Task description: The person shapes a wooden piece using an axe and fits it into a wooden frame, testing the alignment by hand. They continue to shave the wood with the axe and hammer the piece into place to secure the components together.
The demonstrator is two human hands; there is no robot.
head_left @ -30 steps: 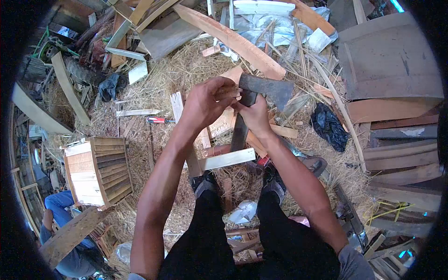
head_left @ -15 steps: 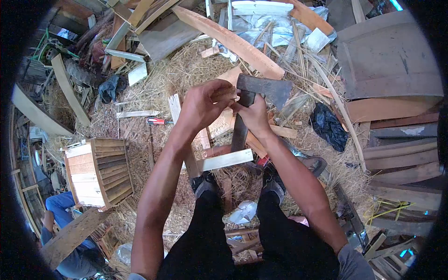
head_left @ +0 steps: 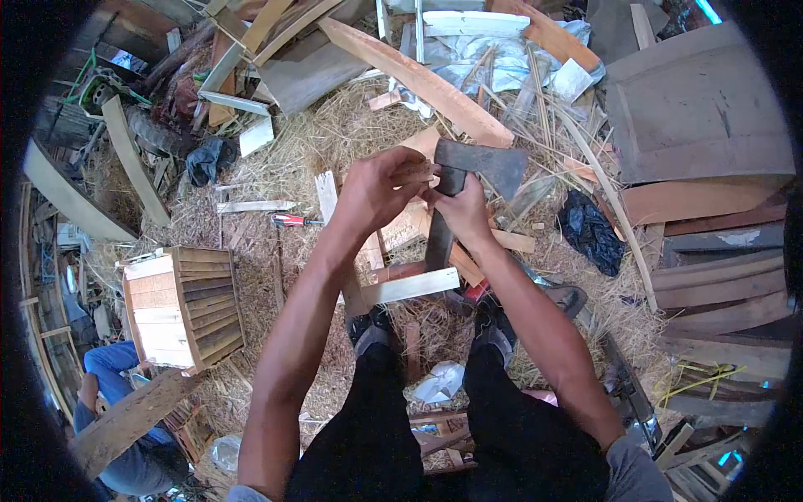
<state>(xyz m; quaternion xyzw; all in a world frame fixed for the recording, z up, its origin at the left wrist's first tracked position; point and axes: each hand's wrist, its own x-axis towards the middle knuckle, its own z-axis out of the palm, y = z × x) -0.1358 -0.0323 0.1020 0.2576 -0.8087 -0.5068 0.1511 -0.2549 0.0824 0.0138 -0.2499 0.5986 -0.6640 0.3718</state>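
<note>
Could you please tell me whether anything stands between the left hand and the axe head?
Only the small wood piece in the left hand, its end close to the axe head; whether they touch is hard to tell. The right hand grips the axe just below its head.

I see a straw-littered floor (head_left: 309, 138) (quite a mess), boards (head_left: 719, 277) stacked at right, bluish light (head_left: 708, 11) upper right.

Hands (head_left: 462, 211) on axe (head_left: 489, 165) and wood piece (head_left: 414, 174)
</note>
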